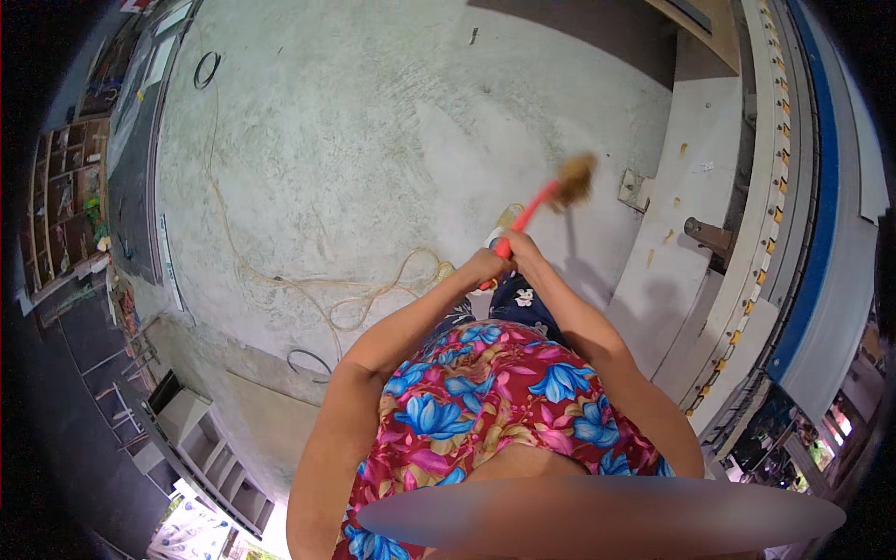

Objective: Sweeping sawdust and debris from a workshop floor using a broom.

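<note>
My left hand (486, 266) and my right hand (521, 250) are both closed around the red handle of a brush (534, 207), close together in front of my body. Its handle slants up and to the right, ending in a brown, bushy head (573, 182) that looks blurred. The head is over the grey floor (373, 131), casting a shadow below it; whether it touches the floor I cannot tell. My feet show partly beyond my hands, under dark printed trousers (525, 297).
A thin yellowish cable (359, 301) loops across the floor left of my feet. Farther left lies a black coil (206, 70). Along the right runs a long machine frame with a pale base panel (686, 168) and a protruding metal tube (707, 235). Wooden shelves (70, 187) stand far left.
</note>
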The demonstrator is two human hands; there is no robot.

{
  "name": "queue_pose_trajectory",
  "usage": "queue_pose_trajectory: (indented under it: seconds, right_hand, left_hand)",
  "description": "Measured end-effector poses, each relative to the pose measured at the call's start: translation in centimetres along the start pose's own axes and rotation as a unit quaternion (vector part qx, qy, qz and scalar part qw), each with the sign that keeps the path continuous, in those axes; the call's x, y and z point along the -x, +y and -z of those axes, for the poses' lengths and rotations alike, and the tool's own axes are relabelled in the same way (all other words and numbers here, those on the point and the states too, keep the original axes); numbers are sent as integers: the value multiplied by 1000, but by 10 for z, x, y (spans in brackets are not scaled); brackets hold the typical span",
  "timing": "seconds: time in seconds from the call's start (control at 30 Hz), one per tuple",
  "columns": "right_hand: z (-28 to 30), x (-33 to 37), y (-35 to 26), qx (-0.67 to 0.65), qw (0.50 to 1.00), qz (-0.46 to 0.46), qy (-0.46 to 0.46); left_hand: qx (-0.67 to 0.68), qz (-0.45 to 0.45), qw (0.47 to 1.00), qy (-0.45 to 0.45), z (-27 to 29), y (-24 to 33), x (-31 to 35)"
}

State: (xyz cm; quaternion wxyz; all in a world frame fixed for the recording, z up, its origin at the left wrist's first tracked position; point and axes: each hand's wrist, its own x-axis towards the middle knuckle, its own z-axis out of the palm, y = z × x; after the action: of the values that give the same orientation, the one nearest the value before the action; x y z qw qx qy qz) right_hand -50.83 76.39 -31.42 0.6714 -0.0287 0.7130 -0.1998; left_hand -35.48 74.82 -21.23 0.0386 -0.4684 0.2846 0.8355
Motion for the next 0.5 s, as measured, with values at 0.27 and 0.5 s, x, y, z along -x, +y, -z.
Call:
queue_pose_trajectory:
  seconds: [0.27,0.5]
  right_hand:
    - [-91,50,-57,32,989,79,-117]
    - [-54,75,-48,107,951,239,165]
  left_hand:
    - [45,-148,966,205,3,-14,10]
    - [51,-146,987,35,-14,-3,11]
